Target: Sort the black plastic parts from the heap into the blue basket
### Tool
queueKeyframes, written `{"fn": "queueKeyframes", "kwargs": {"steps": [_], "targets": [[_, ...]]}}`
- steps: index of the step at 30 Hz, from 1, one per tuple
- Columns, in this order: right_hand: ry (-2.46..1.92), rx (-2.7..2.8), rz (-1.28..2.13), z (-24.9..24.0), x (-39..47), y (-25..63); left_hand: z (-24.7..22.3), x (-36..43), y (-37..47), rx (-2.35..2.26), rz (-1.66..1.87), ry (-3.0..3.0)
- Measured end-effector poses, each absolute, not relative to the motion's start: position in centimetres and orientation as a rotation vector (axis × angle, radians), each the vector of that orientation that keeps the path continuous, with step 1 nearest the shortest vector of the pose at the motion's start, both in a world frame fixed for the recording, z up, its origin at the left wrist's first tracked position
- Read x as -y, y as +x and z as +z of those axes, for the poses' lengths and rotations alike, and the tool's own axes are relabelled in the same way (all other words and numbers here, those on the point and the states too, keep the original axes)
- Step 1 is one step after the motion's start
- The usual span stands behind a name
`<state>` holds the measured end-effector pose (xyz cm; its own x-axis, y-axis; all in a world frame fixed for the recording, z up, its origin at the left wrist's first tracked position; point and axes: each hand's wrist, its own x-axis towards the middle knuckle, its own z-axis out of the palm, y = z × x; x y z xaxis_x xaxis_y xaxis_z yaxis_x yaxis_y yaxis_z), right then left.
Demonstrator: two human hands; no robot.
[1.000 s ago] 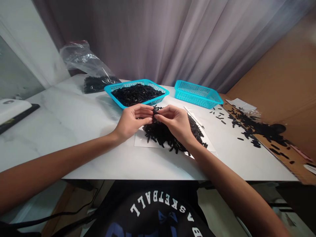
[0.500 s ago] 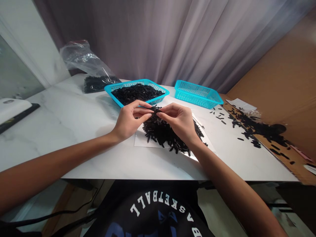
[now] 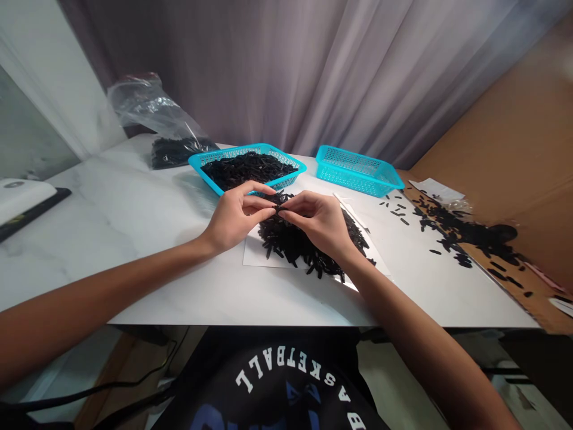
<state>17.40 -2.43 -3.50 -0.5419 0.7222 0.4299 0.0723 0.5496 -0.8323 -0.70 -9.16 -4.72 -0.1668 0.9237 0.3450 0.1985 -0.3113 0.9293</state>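
Observation:
My left hand [image 3: 231, 216] and my right hand [image 3: 323, 222] meet fingertip to fingertip over a heap of small black elongated pieces [image 3: 298, 242]. Between them they pinch a small black piece [image 3: 278, 210], whose exact shape is mostly covered by the fingers. The heap lies on a white sheet [image 3: 253, 254] on the marbled white table [image 3: 188, 292]. Just behind my left hand stands a blue plastic basket [image 3: 293, 177], filled with many similar black pieces.
A second blue basket [image 3: 358, 173] stands farther right. At the back left a clear plastic bag [image 3: 172, 119] holds more black pieces. Loose black pieces [image 3: 465, 233] are scattered at the right, partly on brown cardboard [image 3: 505, 197]. A white device [image 3: 27, 194] sits far left.
My right hand has shifted slightly left and down, its fingers closer to my left fingertips. The left hand stays nearly in place.

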Motion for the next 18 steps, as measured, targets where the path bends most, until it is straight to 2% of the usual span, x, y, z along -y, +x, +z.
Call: {"fn": "queueKeyframes", "kwargs": {"steps": [12,18], "targets": [[-0.726,1.777,1.329,-4.05,2.18,16.94,-5.10,8.82,-0.52,-1.292,1.546,1.409],[-0.744,1.752,1.380,-4.09,2.30,16.89,-5.16,8.95,-0.43,-1.323,1.557,1.449]]}}
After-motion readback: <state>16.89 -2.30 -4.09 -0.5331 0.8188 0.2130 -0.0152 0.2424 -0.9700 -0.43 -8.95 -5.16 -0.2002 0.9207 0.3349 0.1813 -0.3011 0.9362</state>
